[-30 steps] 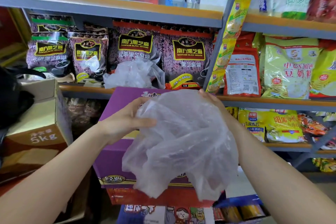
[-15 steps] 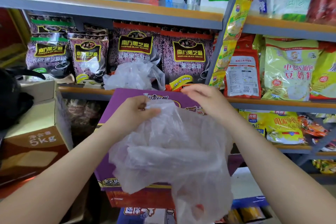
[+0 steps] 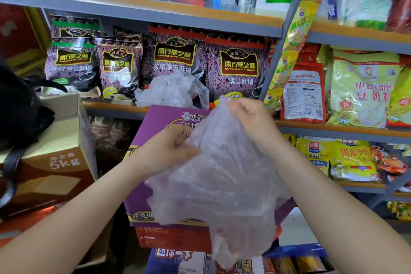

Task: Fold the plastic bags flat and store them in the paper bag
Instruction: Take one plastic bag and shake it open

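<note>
Both grips clamped: right hand (image 3: 249, 115) pinches crumpled clear plastic bag (image 3: 222, 180) top | left hand (image 3: 164, 151) pinches its edge | hanging lets me straighten it for folding.

Purple box (image 3: 153, 162) below sesame pkts (image 3: 239, 69); brown 5kg carton (image 3: 44, 169) left

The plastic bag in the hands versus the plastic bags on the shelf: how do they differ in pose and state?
The held plastic bag hangs spread in the air, pinched by the left hand and the right hand; the plastic bags on the shelf lie untouched. The held plastic bag drapes downward, while the plastic bags on the shelf sit bunched in a crumpled heap. Both are thin, translucent and not yet folded.
</note>
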